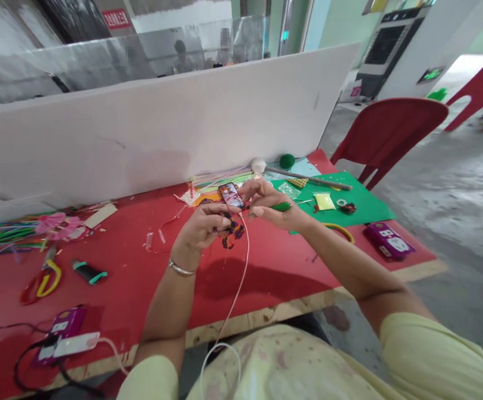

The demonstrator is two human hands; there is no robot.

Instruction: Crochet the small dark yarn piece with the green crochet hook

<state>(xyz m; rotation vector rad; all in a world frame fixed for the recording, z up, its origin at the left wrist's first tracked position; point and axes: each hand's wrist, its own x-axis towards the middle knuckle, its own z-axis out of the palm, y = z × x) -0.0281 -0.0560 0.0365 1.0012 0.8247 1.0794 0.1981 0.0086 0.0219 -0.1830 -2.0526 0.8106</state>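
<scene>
My left hand (202, 225) pinches a small dark multicoloured yarn piece (235, 230), with orange and purple in it, which hangs below the fingertips. Close to it on the right, my right hand (272, 205) is closed around a thin tool with a green handle (282, 206). The tool's slim tip points at the yarn piece; whether they touch, I cannot tell. Just behind both hands is a phone (232, 196) with its screen lit. A pale charging cable (245, 255) runs from it towards my body.
Scissors (45, 280), a black-and-teal cutter (89, 272) and a purple power strip (64, 328) lie to the left. Pipe cleaners (11, 236) lie behind them. A green mat (349, 183) and a purple box (388, 240) are on the right. A white board (162, 133) borders the back.
</scene>
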